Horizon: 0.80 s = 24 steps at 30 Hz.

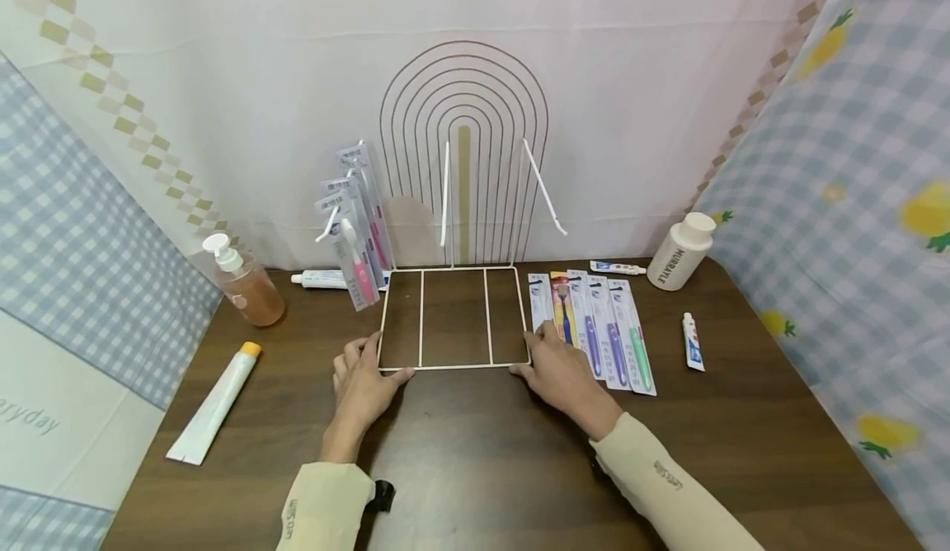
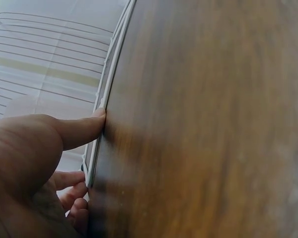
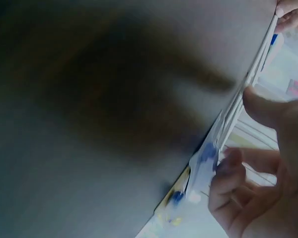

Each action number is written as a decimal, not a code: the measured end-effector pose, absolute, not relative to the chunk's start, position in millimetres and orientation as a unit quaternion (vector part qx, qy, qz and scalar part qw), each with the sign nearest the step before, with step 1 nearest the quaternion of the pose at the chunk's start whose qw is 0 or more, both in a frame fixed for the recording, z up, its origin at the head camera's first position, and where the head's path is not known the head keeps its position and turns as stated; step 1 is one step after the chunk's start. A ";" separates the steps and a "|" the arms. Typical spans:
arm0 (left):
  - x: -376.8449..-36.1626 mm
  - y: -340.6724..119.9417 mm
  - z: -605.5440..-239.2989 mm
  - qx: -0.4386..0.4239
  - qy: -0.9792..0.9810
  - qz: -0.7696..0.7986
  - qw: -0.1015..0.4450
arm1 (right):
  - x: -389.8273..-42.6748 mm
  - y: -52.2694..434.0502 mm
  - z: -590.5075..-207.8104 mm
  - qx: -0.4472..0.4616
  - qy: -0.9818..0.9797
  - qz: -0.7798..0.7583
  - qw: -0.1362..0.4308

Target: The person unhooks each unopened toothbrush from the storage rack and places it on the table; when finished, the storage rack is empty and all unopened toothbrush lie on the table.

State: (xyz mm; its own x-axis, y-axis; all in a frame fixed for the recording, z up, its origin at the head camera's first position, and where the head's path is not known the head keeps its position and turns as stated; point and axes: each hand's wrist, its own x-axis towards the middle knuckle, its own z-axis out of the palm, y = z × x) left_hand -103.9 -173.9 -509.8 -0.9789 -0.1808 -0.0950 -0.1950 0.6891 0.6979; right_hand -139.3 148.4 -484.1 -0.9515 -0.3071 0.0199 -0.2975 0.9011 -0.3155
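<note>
A white wire display rack (image 1: 455, 367) stands on the table against the backdrop, its hooks projecting forward. My left hand (image 1: 365, 386) holds its front left corner, thumb on the front bar and fingers along the side. At the front right corner, my right hand (image 1: 562, 369) holds the frame the same way, beside the packaged toothbrushes. In the left wrist view the left thumb (image 2: 84, 130) presses the wire. The right thumb (image 3: 263, 106) touches the front bar in the right wrist view. Packaged toothbrushes (image 1: 361, 279) hang at the rack's left; the middle and right hooks carry nothing.
Several packaged toothbrushes (image 1: 619, 345) lie right of the rack. Small toothpaste tubes (image 1: 693, 343) and a white bottle (image 1: 680, 251) are farther right. Leftward are a pump bottle (image 1: 252, 291), a large white tube (image 1: 215, 407) and another tube (image 1: 322, 280) behind the hanging packs.
</note>
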 end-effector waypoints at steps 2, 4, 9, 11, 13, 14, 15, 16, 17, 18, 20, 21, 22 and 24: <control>-105.0 -173.9 -510.7 -0.101 0.920 0.379 0.007 | -142.2 145.5 -485.9 -0.147 0.977 -0.156 0.015; -105.0 -174.0 -510.6 -0.102 0.921 0.376 0.006 | -146.4 144.9 -488.6 -0.142 0.977 -0.159 0.013; -105.5 -174.8 -511.4 -0.102 0.920 0.377 0.007 | -163.7 153.9 -516.6 -0.144 0.977 -0.159 0.001; -106.3 -174.9 -511.6 -0.098 0.918 0.384 0.005 | -166.3 156.2 -519.7 -0.143 0.978 -0.154 -0.001; -108.2 -176.6 -511.1 -0.092 0.914 0.396 -0.002 | -162.5 154.2 -508.5 -0.138 0.979 -0.151 0.010; -109.0 -177.8 -509.4 -0.091 0.909 0.408 -0.009 | -159.4 152.4 -501.1 -0.133 0.979 -0.153 0.017; -112.2 -181.1 -512.8 -0.090 0.905 0.415 -0.029 | -156.2 150.6 -494.4 -0.132 0.980 -0.149 0.021; -115.8 -184.6 -514.3 -0.096 0.896 0.431 -0.055 | -154.9 150.0 -492.4 -0.131 0.980 -0.148 0.025; -119.0 -188.5 -514.4 -0.105 0.881 0.452 -0.086 | -152.5 148.5 -487.6 -0.130 0.980 -0.150 0.032; -120.4 -190.8 -508.3 -0.113 0.866 0.473 -0.115 | -151.4 147.5 -485.9 -0.130 0.980 -0.146 0.033; -122.3 -194.1 -491.7 -0.130 0.829 0.511 -0.185 | -150.0 145.7 -483.9 -0.134 0.981 -0.137 0.033; -123.5 -195.7 -482.7 -0.134 0.812 0.523 -0.223 | -149.7 144.9 -483.4 -0.136 0.981 -0.133 0.032; -122.3 -195.2 -467.4 -0.138 0.792 0.540 -0.249 | -149.7 144.1 -483.2 -0.139 0.981 -0.129 0.029; -119.9 -193.2 -439.3 -0.131 0.775 0.549 -0.283 | -150.0 143.0 -483.4 -0.142 0.982 -0.122 0.027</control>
State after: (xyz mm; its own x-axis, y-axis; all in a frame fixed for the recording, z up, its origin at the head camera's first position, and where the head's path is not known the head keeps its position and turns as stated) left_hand -119.9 -193.2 -439.3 -0.8058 -0.5133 0.2951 0.1081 0.3625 0.9257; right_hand -150.0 143.0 -483.4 -0.9583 -0.2854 -0.0177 -0.2724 0.9301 -0.2465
